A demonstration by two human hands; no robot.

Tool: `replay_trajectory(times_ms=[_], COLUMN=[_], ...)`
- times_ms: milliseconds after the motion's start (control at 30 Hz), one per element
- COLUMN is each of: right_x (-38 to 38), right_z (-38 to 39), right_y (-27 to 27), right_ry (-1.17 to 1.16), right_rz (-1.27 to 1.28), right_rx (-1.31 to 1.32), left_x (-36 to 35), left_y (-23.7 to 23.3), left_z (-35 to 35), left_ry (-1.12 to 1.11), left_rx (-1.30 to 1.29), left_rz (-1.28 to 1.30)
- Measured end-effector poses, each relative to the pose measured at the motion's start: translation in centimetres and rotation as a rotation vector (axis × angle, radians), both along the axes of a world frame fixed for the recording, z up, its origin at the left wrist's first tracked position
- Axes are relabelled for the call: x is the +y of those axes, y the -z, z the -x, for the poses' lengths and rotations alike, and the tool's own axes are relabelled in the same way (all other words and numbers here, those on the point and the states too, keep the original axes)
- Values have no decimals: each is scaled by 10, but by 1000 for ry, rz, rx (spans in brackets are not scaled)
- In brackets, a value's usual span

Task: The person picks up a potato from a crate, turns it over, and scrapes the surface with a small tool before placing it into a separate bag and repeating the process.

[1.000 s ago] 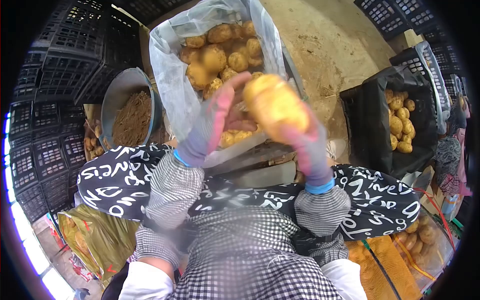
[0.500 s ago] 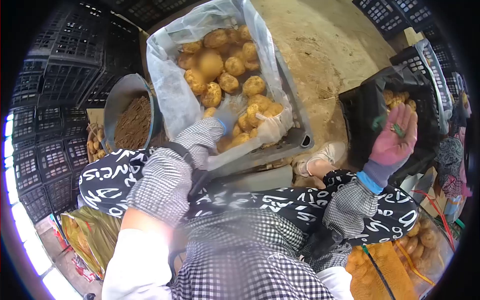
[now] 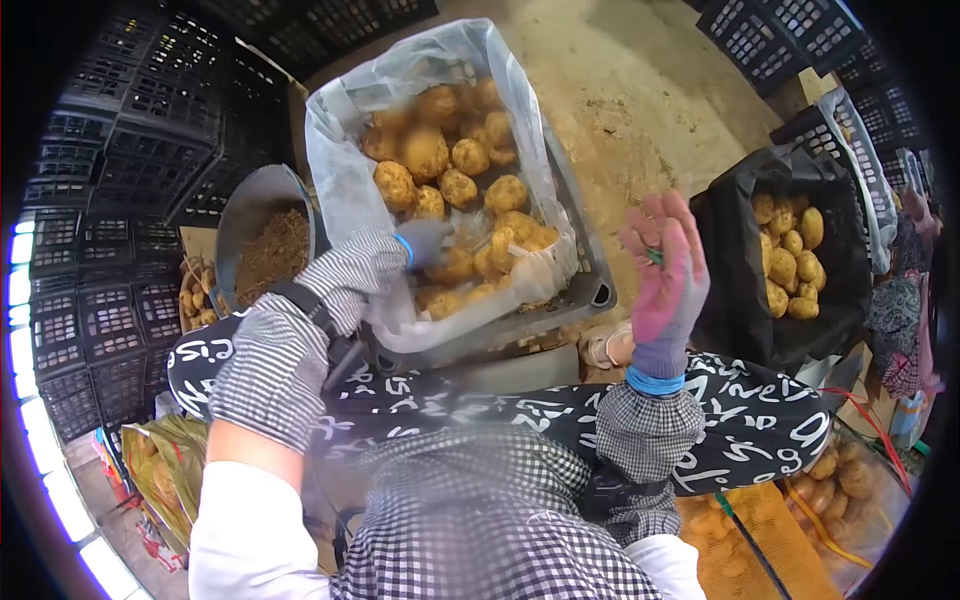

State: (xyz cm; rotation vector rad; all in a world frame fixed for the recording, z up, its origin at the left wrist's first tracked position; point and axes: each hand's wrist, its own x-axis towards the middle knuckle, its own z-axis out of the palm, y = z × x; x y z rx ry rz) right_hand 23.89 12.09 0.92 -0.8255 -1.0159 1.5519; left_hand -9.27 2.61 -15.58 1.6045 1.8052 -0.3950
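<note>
Your left hand (image 3: 425,243) sits among the potatoes (image 3: 465,157) in the plastic-lined crate (image 3: 590,290); grip blurred, cannot tell. Your right hand (image 3: 668,265), raised beside it, is loosely open, 1 green scrap (image 3: 654,257) apparently against its fingers.

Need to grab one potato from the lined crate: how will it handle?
Probably firm and fairly heavy for its size: the potatoes look solid and plump. They are rounded, so one would likely roll if nudged in the heap. The matt, earthy-looking skin should grip well against the gloved left hand.
</note>
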Motion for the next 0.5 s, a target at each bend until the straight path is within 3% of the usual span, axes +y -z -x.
replay_trajectory(times_ms=[67, 200, 333, 400, 500], right_x=[-5, -18, -22, -25, -31], right_z=[7, 6, 8, 11, 23], right_y=[-6, 2, 19, 17, 36], right_ry=[5, 13, 9, -51, -163], right_rz=[14, 115, 268, 323, 294], right_rx=[-73, -74, 65, 95, -6], left_x=[-4, -17, 11, 7, 13], left_y=[-19, 54, -6, -13, -87], left_z=[-26, -48, -60, -37, -42], left_ry=[-91, -31, 42, -10, -532], left_rx=[-50, 174, 165, 34, -389], left_rz=[93, -8, 184, 67, 82])
